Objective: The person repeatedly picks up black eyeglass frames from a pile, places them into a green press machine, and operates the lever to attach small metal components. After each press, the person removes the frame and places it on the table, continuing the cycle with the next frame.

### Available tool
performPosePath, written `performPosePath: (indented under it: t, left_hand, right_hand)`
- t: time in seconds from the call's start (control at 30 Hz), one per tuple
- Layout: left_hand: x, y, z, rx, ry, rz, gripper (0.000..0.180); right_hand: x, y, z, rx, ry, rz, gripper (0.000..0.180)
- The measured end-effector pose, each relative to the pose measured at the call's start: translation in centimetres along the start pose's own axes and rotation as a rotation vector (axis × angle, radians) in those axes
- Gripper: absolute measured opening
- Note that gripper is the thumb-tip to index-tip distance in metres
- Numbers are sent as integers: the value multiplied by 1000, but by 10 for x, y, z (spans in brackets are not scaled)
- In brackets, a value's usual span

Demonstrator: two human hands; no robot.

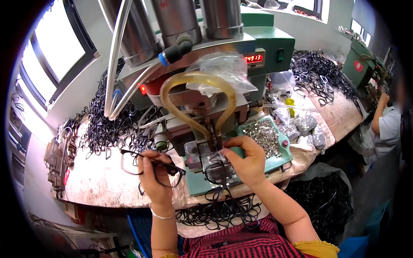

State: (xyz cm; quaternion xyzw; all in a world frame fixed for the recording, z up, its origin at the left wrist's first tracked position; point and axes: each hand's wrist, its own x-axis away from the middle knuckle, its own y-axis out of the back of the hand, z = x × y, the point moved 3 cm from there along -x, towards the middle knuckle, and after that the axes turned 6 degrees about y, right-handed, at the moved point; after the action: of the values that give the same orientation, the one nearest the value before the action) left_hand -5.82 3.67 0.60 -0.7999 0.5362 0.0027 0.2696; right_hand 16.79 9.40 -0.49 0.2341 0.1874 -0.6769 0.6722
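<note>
My left hand [154,185] is closed around black eyeglass frames [173,169], held in the air left of the press's work block. My right hand [248,161] has thumb and forefinger brought together at the narrow tooling [217,139] of a bench press [198,116]. Whatever lies between those fingertips is too small to make out. Below them, another black eyeglass frame [221,184] rests at the metal work block [194,157]. A bent yellowish tube [232,101] loops down to the tooling.
Right of the press, a green tray [282,150] holds many tiny metal parts [262,135]. Black frames pile up at the left [107,124], far right [318,73] and along the front edge [219,210]. Filled plastic bags [305,124] lie beyond the tray. Another person [385,122] sits at the right.
</note>
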Motion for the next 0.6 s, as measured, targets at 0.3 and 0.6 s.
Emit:
performPosePath:
  t: [0.3,0.6]
  left_hand:
    - [25,-15,-3,-81,103,-35,20]
    - [1,-75,-65,-737,-531,31,24]
  right_hand:
    - [-2,7,6,40,-54,46,11]
    - [13,-7,-11,-117,15,-44,26]
